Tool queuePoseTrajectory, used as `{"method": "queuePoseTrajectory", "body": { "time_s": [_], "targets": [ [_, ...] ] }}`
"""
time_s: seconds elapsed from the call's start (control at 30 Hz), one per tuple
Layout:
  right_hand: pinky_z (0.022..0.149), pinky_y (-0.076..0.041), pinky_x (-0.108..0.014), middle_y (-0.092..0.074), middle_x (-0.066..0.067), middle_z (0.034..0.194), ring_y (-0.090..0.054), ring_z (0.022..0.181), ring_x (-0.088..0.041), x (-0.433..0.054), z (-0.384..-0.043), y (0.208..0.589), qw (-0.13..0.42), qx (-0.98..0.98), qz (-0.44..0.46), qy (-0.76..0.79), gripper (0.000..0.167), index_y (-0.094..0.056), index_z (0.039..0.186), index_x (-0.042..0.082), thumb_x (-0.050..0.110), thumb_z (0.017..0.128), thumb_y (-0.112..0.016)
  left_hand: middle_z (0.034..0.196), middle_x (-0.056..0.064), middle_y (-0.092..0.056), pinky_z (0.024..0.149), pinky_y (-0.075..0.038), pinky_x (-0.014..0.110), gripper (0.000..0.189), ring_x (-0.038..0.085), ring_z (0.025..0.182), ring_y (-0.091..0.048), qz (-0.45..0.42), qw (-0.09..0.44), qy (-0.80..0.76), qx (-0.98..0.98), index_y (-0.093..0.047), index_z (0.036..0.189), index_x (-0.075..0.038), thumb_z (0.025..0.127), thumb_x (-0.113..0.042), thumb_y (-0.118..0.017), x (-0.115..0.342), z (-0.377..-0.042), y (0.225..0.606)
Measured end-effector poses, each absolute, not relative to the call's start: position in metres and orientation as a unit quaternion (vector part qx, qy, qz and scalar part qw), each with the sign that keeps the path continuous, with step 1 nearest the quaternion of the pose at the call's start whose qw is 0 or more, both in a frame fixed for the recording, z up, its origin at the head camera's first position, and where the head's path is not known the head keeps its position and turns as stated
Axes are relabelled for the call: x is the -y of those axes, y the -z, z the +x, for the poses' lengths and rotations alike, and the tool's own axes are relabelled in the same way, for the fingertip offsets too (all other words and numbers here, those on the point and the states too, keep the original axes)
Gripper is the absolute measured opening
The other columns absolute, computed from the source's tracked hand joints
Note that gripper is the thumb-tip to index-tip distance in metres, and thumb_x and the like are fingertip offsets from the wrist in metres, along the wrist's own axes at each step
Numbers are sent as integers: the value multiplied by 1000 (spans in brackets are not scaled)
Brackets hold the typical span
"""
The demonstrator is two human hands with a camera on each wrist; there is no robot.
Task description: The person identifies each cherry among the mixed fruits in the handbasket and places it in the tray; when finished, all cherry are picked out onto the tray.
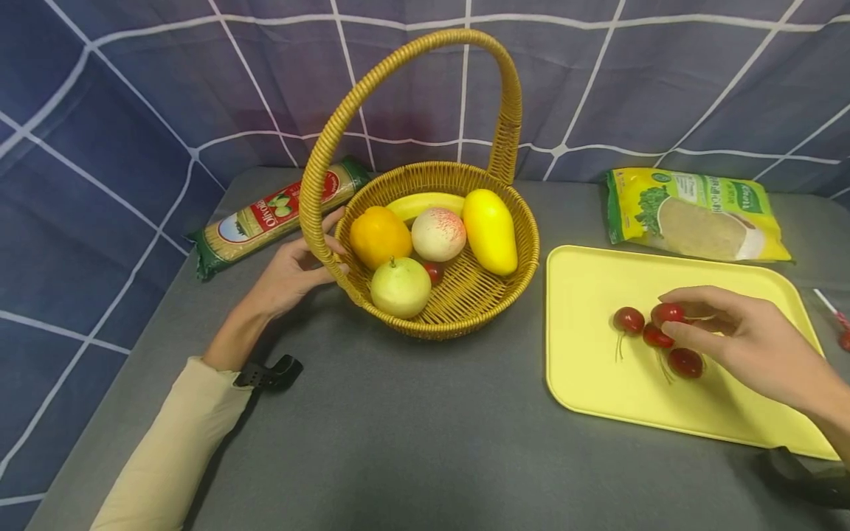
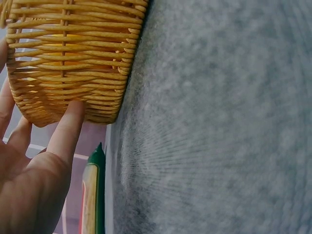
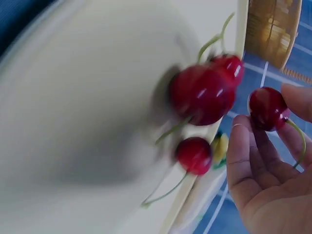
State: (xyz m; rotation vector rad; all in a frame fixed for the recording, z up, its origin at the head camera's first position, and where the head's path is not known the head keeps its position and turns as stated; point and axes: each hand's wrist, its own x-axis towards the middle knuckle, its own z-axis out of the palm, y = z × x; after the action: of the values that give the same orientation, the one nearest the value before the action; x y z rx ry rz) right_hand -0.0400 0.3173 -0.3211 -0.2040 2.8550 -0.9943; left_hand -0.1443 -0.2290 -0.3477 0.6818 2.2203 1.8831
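In the head view, my right hand (image 1: pixel 744 335) is over the yellow tray (image 1: pixel 578 376), pinching a dark red cherry (image 3: pixel 268 108) between thumb and fingers. Its green stem curves toward the palm. Three other cherries (image 1: pixel 686 363) with stems lie on the tray, just under and beside the fingers. My left hand (image 1: pixel 292 273) is at the left side of the wicker basket (image 1: pixel 438 328), behind the foot of its tall handle. In the left wrist view, the straight thumb (image 2: pixel 68 129) touches the woven wall. Inside lie an orange (image 1: pixel 381 237), pear (image 1: pixel 401 289), peach (image 1: pixel 438 234), mango (image 1: pixel 490 232), banana (image 1: pixel 425 203) and cherry (image 1: pixel 434 273).
A pack of pasta (image 1: pixel 265 214) lies behind my left hand, left of the basket. Behind the tray is a yellow-green food bag (image 1: pixel 704 214). A blue checked cloth (image 1: pixel 412 88) hangs along the back of the grey table (image 1: pixel 425 435). Something small and red (image 1: pixel 843 335) shows at the right edge.
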Motion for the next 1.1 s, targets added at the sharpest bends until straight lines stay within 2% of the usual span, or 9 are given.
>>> {"method": "queuePoseTrajectory", "body": {
  "time_s": [0.17,0.37,0.43,0.53,0.63,0.77,0.9,1.1],
  "targets": [
    [59,-47,-19,-60,29,105,-62,78,1,-337,-39,330,71,-941,-45,327,35,-65,122,7,17,90,-74,160,8,-28,112,-26,52,17,19,148,-17,226,76,-627,-742,-64,102,2,87,10,-67,228,-144,347],
    [60,-48,-17,-52,39,112,-53,87,12,-350,-38,342,67,-939,-51,332,32,-67,118,4,10,88,-75,160,8,-28,109,-32,42,17,20,148,-18,227,76,-626,-742,-64,102,2,87,10,-66,227,-145,347],
    [61,-48,-16,-55,33,112,-52,86,13,-353,-38,346,71,-941,-58,326,31,-67,116,3,7,87,-75,160,8,-28,108,-32,40,17,20,148,-18,227,75,-625,-744,-64,101,1,87,10,-66,227,-145,348],
    [61,-48,-16,-65,10,110,-53,82,10,-354,-39,350,78,-946,-61,310,31,-68,115,2,5,85,-76,160,8,-28,108,-31,42,18,20,148,-18,226,74,-623,-745,-64,101,1,87,10,-66,228,-145,348],
    [61,-47,-17,-67,-10,104,-54,80,8,-354,-39,351,83,-949,-58,299,32,-68,115,1,7,85,-77,160,7,-27,110,-28,47,18,20,148,-18,226,75,-623,-745,-65,101,0,87,11,-66,228,-144,348],
    [60,-47,-17,-68,-2,98,-54,79,7,-354,-37,350,80,-948,-55,302,33,-67,116,1,8,85,-77,160,7,-27,112,-25,53,18,20,148,-18,229,75,-623,-744,-64,102,0,87,11,-65,229,-144,348],
    [58,-48,-19,-65,8,95,-56,78,6,-353,-35,348,82,-946,-46,311,34,-67,116,2,11,86,-77,161,8,-27,112,-26,52,18,20,148,-17,231,74,-625,-742,-64,101,0,87,11,-65,229,-144,349],
    [57,-48,-23,-61,21,101,-56,79,6,-347,-33,342,74,-943,-41,323,32,-67,117,5,14,87,-77,161,8,-26,113,-26,51,18,20,148,-17,232,73,-628,-740,-64,101,0,87,11,-65,228,-144,349]
  ]
}}
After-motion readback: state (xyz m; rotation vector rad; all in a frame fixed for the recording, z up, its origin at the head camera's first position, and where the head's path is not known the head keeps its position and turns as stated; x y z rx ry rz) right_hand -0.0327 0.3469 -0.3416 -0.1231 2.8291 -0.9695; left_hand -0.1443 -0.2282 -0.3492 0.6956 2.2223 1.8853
